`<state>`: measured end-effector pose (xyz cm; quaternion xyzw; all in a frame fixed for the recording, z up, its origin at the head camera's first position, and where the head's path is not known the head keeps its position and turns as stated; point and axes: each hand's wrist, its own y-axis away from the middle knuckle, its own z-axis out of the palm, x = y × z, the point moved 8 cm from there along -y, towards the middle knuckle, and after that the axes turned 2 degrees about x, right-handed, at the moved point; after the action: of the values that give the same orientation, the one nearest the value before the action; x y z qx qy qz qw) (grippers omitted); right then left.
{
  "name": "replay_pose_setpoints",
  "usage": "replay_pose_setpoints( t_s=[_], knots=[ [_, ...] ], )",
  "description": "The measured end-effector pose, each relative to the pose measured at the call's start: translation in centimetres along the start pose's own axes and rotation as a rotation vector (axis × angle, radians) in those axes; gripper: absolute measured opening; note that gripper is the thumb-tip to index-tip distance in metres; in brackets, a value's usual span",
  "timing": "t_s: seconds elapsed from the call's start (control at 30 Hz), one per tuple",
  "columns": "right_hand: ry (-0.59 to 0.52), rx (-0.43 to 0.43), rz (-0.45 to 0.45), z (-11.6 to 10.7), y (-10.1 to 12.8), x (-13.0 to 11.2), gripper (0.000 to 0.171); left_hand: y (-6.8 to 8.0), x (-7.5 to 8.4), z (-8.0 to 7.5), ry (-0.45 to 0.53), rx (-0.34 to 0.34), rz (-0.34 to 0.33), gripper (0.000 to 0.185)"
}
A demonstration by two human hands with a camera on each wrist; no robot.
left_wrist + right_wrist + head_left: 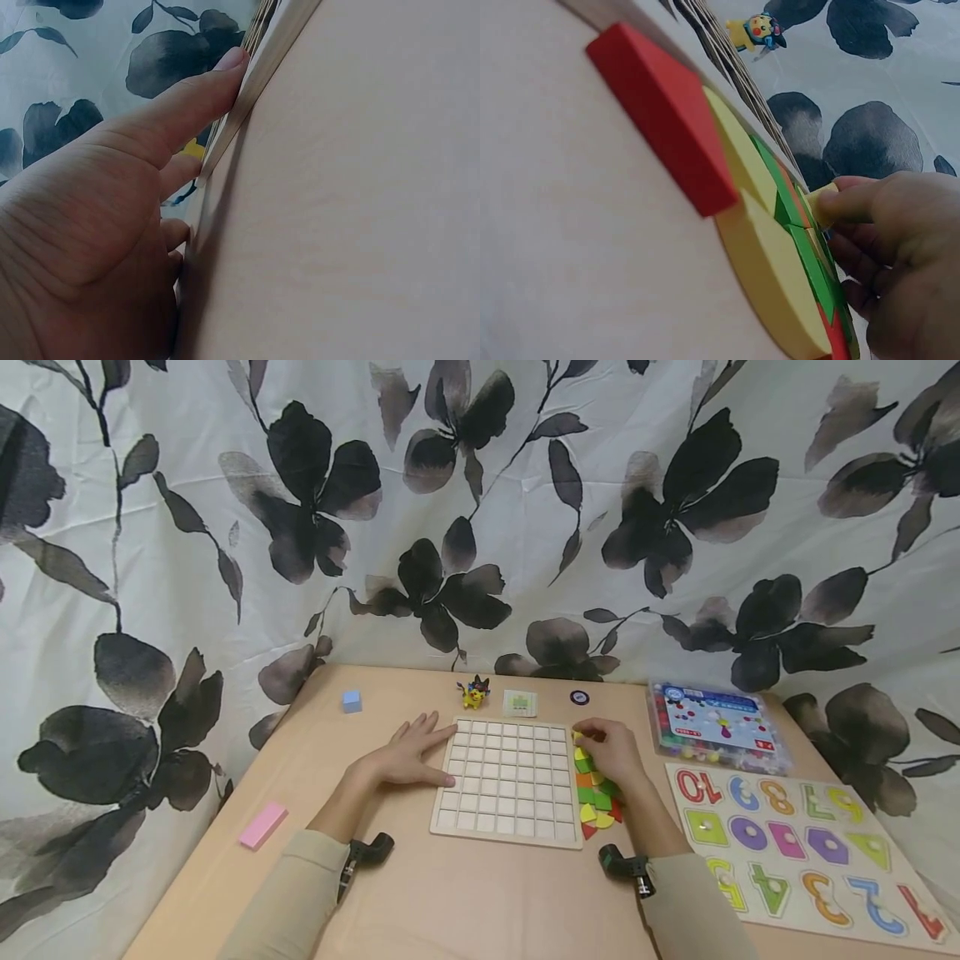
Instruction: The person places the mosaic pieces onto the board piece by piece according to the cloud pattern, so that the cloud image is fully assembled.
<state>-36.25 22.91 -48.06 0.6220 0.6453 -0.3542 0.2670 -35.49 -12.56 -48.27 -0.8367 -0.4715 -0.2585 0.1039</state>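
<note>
A pale wooden board with a grid of square cells lies on the table. My left hand is spread at its left side; in the left wrist view the thumb touches the board's edge. Along the right side lie several colored wooden blocks in green, yellow, orange and red. At the far end of these blocks my right hand pinches a small yellow block, its shape partly hidden by the fingers. Closer to the right wrist camera are a red block and a rounded yellow block.
Behind the board stand a yellow figurine, a small card and a dark disc. At right are a clear box of beads and a number puzzle board. A blue cube and a pink block lie left.
</note>
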Motion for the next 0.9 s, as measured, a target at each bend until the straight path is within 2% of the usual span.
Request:
replay_pose_setpoints(
  t_s=[0.17,0.33,0.5,0.73,0.9],
  knots=[
    [-0.022,0.051,0.008,-0.8,-0.2,-0.5,0.023,-0.1,-0.2,0.0,-0.023,-0.003,0.003,0.103],
    [-0.053,0.100,-0.019,-1.6,0.0,-2.0,0.023,-0.2,-0.2,0.1,-0.025,-0.012,0.001,0.104],
    [-0.116,0.076,-0.073,-1.2,0.4,-4.3,0.020,-0.1,-0.3,0.1,-0.028,-0.012,-0.005,0.104],
    [-0.130,0.039,-0.173,0.5,0.7,-7.7,0.020,0.0,-0.3,0.1,-0.020,-0.012,-0.007,0.105],
    [-0.164,-0.002,-0.167,2.1,0.6,-9.3,0.022,-0.1,-0.3,0.0,-0.024,-0.013,-0.009,0.105]
  ],
)
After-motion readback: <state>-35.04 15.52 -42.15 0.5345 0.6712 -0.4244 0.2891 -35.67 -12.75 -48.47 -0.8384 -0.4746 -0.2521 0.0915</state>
